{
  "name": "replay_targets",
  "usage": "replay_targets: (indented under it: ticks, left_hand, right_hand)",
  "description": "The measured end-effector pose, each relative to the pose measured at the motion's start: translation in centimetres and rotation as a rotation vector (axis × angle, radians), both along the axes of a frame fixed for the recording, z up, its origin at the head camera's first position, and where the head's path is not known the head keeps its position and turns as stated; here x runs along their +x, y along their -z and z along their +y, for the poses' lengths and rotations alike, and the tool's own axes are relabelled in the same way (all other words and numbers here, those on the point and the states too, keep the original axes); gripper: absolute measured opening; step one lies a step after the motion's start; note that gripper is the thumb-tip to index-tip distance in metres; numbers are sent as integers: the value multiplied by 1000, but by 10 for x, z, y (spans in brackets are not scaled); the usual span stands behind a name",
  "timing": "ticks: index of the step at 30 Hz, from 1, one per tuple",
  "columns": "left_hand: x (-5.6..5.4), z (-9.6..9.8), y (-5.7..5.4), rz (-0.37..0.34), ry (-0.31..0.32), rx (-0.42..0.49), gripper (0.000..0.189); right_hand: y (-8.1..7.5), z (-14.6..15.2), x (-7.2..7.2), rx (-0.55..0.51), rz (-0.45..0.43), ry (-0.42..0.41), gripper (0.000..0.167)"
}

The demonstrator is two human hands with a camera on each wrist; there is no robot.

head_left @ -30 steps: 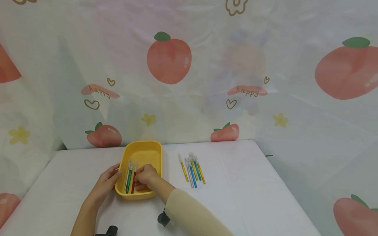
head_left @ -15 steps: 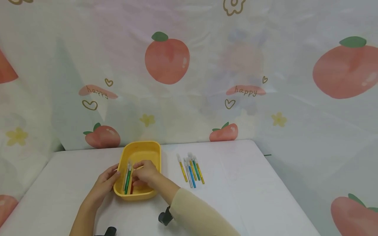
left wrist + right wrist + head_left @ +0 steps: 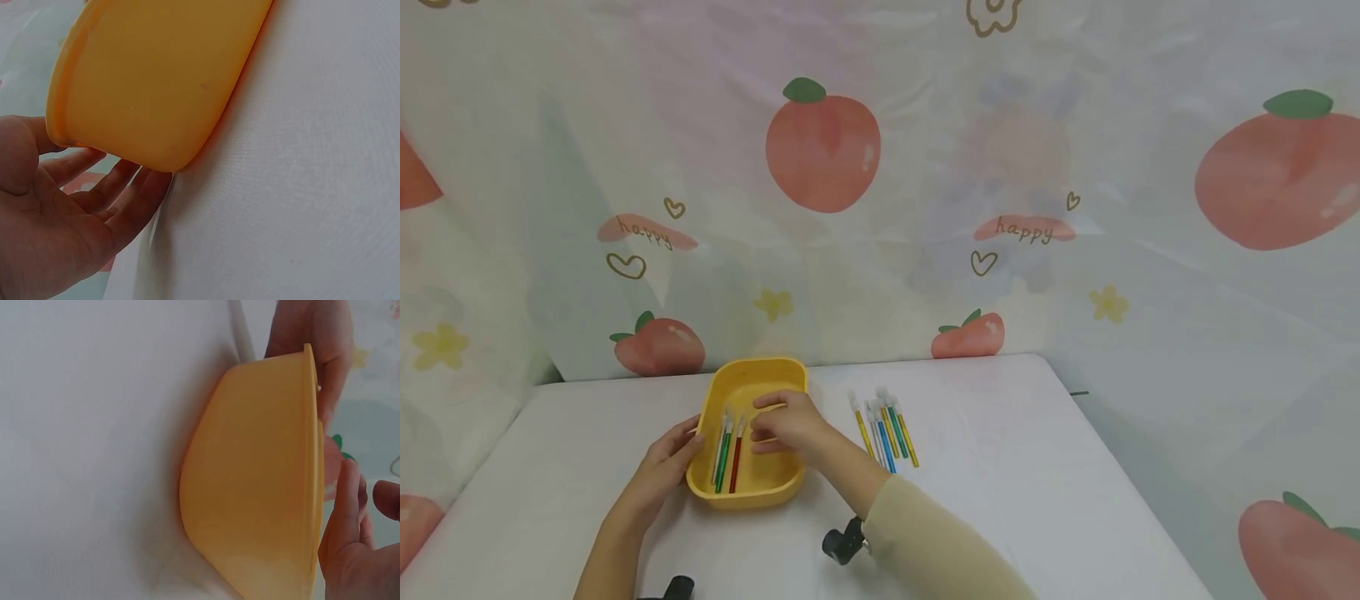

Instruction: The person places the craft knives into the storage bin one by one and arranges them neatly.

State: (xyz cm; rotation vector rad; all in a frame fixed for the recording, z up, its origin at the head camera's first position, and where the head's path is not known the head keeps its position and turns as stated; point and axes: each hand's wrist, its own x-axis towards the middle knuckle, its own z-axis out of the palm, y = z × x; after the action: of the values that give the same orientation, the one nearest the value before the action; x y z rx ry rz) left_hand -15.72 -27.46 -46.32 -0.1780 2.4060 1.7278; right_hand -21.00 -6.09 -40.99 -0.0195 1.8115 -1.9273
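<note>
A yellow plastic tray (image 3: 747,502) stands on the table. My left hand (image 3: 662,467) holds its left side, thumb at the rim and fingers along the outer wall; the left wrist view shows this grip on the tray wall (image 3: 150,94). Inside lie a red pen (image 3: 735,467), a green pen (image 3: 723,467) and a pale pen (image 3: 716,458), all slim with clear-looking tips. Over the tray's right half hovers my right hand (image 3: 792,429), its fingers loosely spread and holding nothing. The right wrist view has that hand (image 3: 359,556) beside the tray's rim.
Several more slim pens (image 3: 888,433) in yellow, green, blue and silver lie to the right of the tray on the white tabletop (image 3: 1000,467). A fruit-print backdrop (image 3: 865,283) rises behind the table. Black wrist devices (image 3: 844,542) sit on the forearms.
My right hand has let go of the red pen, which now lies in the tray, and has moved up and to the right with its fingers spreading. The left hand keeps its grip.
</note>
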Motion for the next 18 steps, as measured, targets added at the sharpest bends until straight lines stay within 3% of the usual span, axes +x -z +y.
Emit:
replay_targets:
  ticks: [8, 18]
  left_hand:
    - [2, 1, 0, -10, -20, -11, 63]
    - [0, 0, 1, -2, -15, -10, 64]
  right_hand:
    - [-5, 32, -4, -40, 12, -54, 35]
    - [-9, 70, -11, -13, 48, -34, 39]
